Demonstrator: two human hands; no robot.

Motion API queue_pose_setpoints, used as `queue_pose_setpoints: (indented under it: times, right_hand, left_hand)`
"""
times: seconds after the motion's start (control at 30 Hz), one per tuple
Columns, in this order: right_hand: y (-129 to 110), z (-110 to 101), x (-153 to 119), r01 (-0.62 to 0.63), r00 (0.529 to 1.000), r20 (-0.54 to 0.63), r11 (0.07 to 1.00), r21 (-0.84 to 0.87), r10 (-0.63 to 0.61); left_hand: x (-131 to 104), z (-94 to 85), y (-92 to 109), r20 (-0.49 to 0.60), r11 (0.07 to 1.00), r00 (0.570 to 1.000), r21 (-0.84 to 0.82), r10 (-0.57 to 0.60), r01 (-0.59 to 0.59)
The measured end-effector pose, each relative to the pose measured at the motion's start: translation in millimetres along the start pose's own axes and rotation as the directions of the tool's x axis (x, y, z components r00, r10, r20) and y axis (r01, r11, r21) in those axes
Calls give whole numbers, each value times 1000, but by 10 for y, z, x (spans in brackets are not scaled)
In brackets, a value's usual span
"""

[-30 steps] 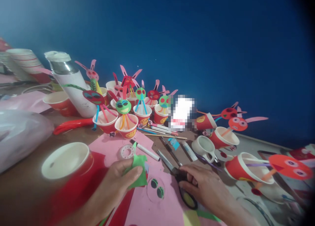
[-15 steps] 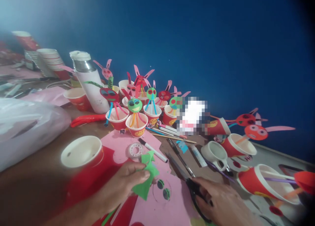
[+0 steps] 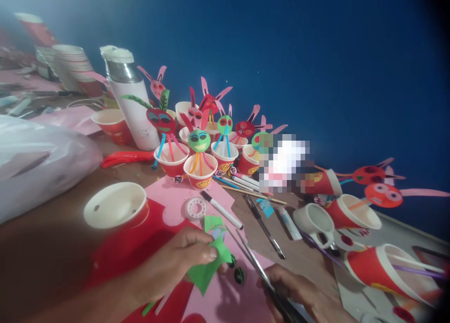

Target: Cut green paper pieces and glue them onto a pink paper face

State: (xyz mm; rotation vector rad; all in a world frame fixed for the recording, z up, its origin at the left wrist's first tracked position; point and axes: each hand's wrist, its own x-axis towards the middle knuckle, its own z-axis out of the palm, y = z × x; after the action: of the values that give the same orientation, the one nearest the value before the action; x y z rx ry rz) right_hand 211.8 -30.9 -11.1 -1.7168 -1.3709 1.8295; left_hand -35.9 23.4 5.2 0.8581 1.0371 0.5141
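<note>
My left hand (image 3: 186, 255) pinches a piece of green paper (image 3: 207, 269) between thumb and fingers, above pink paper (image 3: 225, 299) and red paper (image 3: 137, 248). From the right, my right hand (image 3: 298, 288) grips a pair of scissors (image 3: 262, 269) by the dark handles. The blades point at the upper part of the green paper; whether they touch it I cannot tell. Under the hands, two small green-and-black oval cutouts (image 3: 239, 275) rest on the pink paper. A roll of tape (image 3: 196, 209) and a white marker (image 3: 223, 211) lie just beyond.
Paper cups with paper-faced figures (image 3: 200, 170) stand at the back. A white bottle (image 3: 135, 107), a plastic bag (image 3: 45, 168) and an upright cup (image 3: 116, 206) are on the left. To the right are a pen (image 3: 265, 227), glue stick (image 3: 290, 223), mug (image 3: 314, 224) and tipped cups (image 3: 386, 271).
The scissors have swung up and left toward the green paper, their blades now pointing at it. My left hand still holds the paper. The camera view has shifted slightly.
</note>
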Motion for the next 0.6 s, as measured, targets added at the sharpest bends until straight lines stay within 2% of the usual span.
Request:
queue_pose_setpoints:
  times: [0.1, 0.17, 0.33, 0.5, 0.6]
  right_hand:
    - [-31, 11, -18, 8, 998, 65, 998, -57, -5]
    - [-78, 10, -48, 58, 992, 115, 996, -70, -50]
    - [-101, -29, -90, 103, 970, 222, 995, 10, -103]
    - [-26, -97, -73, 129, 947, 288, 990, 59, -141]
    - [-75, -91, -79, 152, 948, 281, 988, 15, -150]
  left_hand:
    - [-1, 34, 2, 54, 999, 998, 12, -40, 40]
    - [1, 58, -3, 39, 998, 998, 37, -56, 54]
    - [31, 23, -79, -92, 992, 990, 67, -103, 110]
    - [91, -94, -173, -216, 996, 976, -88, -37, 18]
    - [101, -101, -199, -256, 997, 967, -76, -3, -17]
